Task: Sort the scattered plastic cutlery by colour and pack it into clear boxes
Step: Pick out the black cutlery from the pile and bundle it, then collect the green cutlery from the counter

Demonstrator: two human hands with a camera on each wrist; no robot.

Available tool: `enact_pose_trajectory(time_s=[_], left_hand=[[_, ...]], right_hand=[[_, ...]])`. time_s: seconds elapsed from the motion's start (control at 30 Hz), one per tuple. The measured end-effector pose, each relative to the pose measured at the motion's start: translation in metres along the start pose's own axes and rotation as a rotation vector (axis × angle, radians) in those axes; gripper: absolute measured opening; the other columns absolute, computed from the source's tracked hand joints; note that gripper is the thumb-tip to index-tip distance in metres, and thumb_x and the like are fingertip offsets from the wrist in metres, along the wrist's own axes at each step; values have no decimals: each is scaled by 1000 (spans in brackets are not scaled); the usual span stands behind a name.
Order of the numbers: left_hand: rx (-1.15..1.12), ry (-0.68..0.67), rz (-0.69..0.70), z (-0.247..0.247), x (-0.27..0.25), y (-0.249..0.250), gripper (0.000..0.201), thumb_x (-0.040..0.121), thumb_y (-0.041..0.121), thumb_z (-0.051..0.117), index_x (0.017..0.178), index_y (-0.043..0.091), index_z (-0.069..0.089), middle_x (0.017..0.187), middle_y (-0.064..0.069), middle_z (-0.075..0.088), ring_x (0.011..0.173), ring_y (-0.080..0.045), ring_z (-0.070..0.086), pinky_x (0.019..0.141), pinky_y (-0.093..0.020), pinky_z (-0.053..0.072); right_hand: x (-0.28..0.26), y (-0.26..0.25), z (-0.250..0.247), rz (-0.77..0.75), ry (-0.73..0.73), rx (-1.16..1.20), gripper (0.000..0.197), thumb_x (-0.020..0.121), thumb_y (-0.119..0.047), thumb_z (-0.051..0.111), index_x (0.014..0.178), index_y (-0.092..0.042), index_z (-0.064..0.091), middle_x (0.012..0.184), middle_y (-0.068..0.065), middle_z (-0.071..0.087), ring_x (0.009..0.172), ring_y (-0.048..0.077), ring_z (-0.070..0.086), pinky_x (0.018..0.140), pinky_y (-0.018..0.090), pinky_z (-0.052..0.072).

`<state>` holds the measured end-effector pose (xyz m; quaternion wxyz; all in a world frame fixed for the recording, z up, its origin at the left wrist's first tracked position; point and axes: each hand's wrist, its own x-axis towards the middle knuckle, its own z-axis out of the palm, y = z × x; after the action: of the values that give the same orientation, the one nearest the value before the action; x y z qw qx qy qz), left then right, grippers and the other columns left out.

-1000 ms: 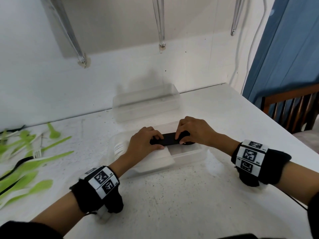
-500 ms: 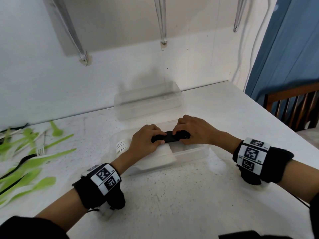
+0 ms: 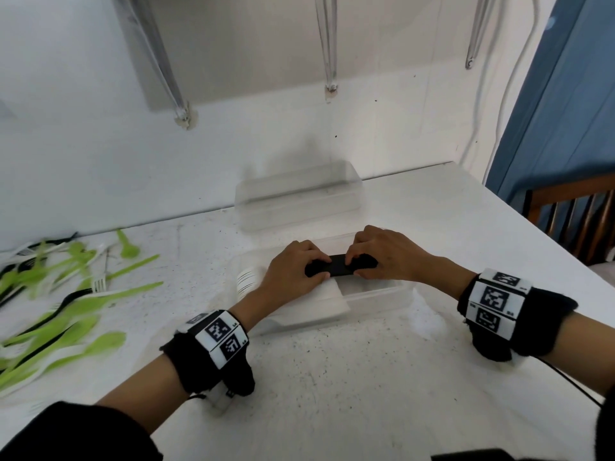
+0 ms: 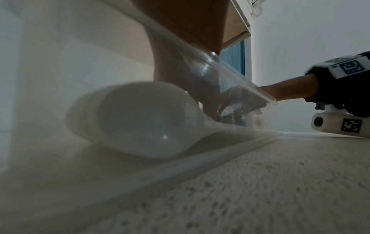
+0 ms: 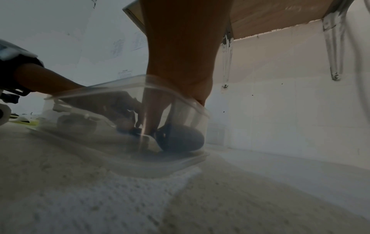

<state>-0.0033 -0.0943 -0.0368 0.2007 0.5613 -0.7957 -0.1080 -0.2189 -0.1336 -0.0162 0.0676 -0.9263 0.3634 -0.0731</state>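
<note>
Head view: left hand (image 3: 293,271) and right hand (image 3: 382,257) both pinch black cutlery (image 3: 341,269) inside box (image 3: 376,299); light, stiff, slippery, best gripped mid-handle.

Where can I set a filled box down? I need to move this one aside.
Bare table lies between the near box and the person, and right of the right hand. The left side is crowded with green cutlery.

I note black cutlery bundle (image 3: 339,269), white spoons (image 3: 248,281), clear box (image 3: 376,297), lime-green cutlery (image 3: 66,314), black-and-white coded wristbands (image 3: 221,337), white speckled table (image 3: 349,387), blue curtain (image 3: 565,111).
</note>
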Motion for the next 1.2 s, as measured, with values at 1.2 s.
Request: enact_pose_trajectory(time_s=[1.2], left_hand=[[-266, 259, -241, -172, -228, -169, 23, 84, 1, 64, 106, 6, 65, 103, -8, 62, 86, -12, 56, 68, -7, 43]], right_hand=[[144, -318, 37, -119, 194, 504, 27, 84, -9, 63, 111, -13, 64, 98, 4, 64, 86, 13, 54, 73, 19, 37]])
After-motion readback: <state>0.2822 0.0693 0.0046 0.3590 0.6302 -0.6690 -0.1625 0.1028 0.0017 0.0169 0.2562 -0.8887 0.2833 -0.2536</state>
